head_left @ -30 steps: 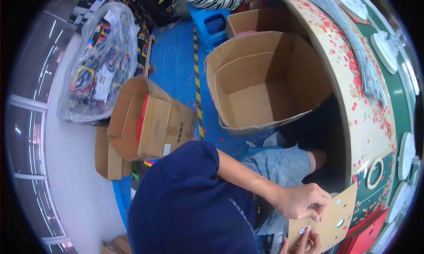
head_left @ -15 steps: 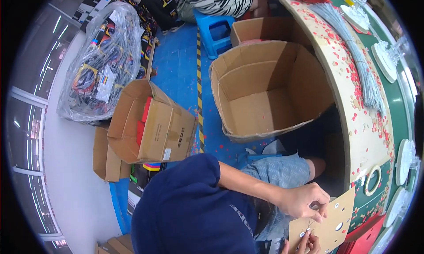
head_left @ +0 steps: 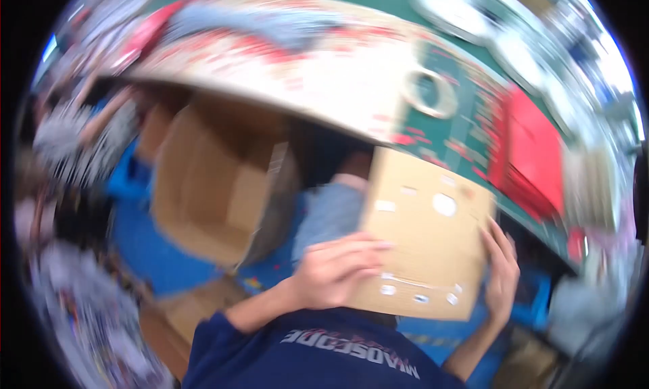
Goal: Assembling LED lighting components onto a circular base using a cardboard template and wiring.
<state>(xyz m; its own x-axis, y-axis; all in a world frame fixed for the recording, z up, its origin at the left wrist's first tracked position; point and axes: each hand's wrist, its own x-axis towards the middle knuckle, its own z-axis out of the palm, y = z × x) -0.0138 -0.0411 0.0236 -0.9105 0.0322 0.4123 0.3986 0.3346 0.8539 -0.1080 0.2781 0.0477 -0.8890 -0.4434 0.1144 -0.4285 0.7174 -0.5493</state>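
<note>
A flat tan cardboard panel [head_left: 422, 247] stands tilted over my lap, its upper edge close to the worktable. It has a large round hole, several small white-rimmed holes, and a thin strand along its lower part. My left hand [head_left: 341, 271] grips the panel's left edge, fingers together across its face. On the opposite edge, my right hand [head_left: 501, 271] holds the panel, the fingers along the side. Motion blur softens the finer details.
Beyond the panel is the worktable [head_left: 338, 85], with red scraps, a tape roll [head_left: 433, 95], a bundle of grey wires [head_left: 250, 24] and a red stack [head_left: 531, 152]. At left stands a big open carton [head_left: 203, 179]; a person in striped clothing [head_left: 74, 142] sits farther left.
My head has turned, swinging the view toward the table. Earlier my fingers pinched near a thin strand at the panel's small holes; now both hands hold the panel by its opposite edges.
</note>
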